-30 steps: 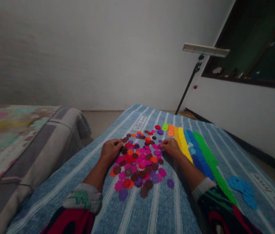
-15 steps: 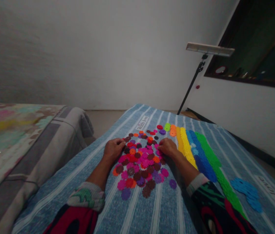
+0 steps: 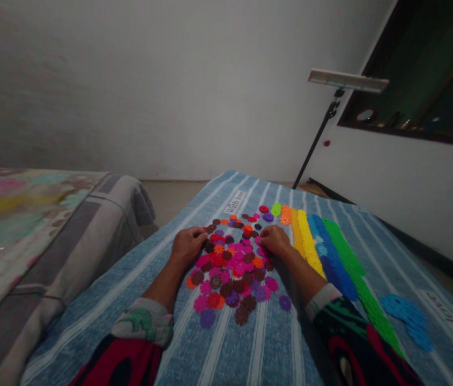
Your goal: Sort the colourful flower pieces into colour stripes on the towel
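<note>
A heap of small multicoloured plastic flower-shaped pieces (image 3: pixel 232 271) is spread on a blue striped cloth (image 3: pixel 258 343), flanked by the left hand (image 3: pixel 188 246) and right hand (image 3: pixel 275 241). Both are half-curled, touching its edges; whether anything is gripped cannot be told.

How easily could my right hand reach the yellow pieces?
Probably easily: the right hand lies right beside the yellow pieces, and nothing appears to stand between them.

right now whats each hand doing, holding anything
Left hand: open, resting at the flower pieces, nothing held.
Right hand: curled at their edge, cannot tell if holding one.
</note>
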`<act>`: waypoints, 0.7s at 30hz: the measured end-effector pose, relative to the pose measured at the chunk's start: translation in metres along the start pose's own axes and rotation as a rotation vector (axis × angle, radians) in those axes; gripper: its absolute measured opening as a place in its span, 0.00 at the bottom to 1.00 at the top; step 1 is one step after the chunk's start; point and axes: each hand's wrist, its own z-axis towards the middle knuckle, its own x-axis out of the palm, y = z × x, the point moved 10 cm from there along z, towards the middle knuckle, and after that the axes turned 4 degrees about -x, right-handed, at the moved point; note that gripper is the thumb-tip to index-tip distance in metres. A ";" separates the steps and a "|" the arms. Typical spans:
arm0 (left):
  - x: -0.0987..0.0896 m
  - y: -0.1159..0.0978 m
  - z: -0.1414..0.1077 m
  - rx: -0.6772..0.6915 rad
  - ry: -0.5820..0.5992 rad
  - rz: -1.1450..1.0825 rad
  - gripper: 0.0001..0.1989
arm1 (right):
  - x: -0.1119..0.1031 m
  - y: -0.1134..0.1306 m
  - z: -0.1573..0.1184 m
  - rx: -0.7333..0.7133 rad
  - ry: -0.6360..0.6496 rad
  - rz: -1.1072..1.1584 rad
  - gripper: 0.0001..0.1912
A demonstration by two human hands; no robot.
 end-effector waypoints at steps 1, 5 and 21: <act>0.000 0.000 0.000 0.003 0.001 0.001 0.14 | 0.000 0.001 0.000 0.000 0.003 -0.002 0.05; -0.001 0.002 0.001 0.011 -0.012 0.010 0.14 | 0.004 0.004 0.002 -0.001 0.034 -0.008 0.08; -0.001 -0.003 -0.001 0.001 0.003 0.018 0.15 | 0.000 0.007 -0.005 -0.037 -0.081 0.144 0.01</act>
